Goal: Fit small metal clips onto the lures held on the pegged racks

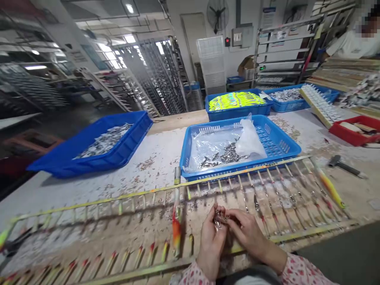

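Your left hand (211,240), half curled, held a few small metal pieces (218,222) above the rungs of the yellow-edged frame (118,197); your right hand (251,233), its fingertips pinched narrow, gripped at the same pieces. They were probably light, stiff and slick, hard to break but easily tangled or dropped, and best held by one end between thumb and forefinger. Beyond the blue basket (271,144), yellow packets (237,101) bore lettering too blurred for you to read.
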A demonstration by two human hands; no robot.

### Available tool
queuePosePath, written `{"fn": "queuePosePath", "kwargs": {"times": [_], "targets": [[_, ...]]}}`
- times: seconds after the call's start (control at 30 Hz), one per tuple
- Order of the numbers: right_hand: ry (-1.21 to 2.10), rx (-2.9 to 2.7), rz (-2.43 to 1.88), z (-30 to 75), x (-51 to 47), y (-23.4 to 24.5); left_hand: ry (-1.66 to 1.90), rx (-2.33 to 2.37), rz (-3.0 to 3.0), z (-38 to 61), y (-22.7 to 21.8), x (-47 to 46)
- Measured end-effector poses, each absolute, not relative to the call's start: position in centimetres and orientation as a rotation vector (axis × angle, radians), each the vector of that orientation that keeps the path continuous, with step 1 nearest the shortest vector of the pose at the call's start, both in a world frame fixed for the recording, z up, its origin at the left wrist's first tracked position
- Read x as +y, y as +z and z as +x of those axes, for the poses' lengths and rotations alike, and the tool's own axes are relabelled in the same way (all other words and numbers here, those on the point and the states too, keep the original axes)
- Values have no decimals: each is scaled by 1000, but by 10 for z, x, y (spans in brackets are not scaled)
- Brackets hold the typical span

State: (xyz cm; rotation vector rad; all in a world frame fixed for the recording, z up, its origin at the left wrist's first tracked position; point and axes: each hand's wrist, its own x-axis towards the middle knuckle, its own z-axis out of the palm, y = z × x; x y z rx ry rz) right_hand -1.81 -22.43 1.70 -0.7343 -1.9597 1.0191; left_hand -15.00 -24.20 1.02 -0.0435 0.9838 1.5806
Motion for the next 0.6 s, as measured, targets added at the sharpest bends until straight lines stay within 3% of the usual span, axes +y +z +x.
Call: {"fn": "queuePosePath", "kwargs": {"times": [0.1,0.23,0.43,0.6], "targets": [[1111,-1819,-805,-21,-226,19,1566,924,-231,-152,20,-246],[1245,-1612,-924,-24,-228,15,1579,980,21,-147,27,-256],[900,-1903,-857,-23,-233,5,1439,1245,405,-150,15,-264],[848,-2105,-795,-22,-219,11,1405,1453,645,-163,15,-257]]}}
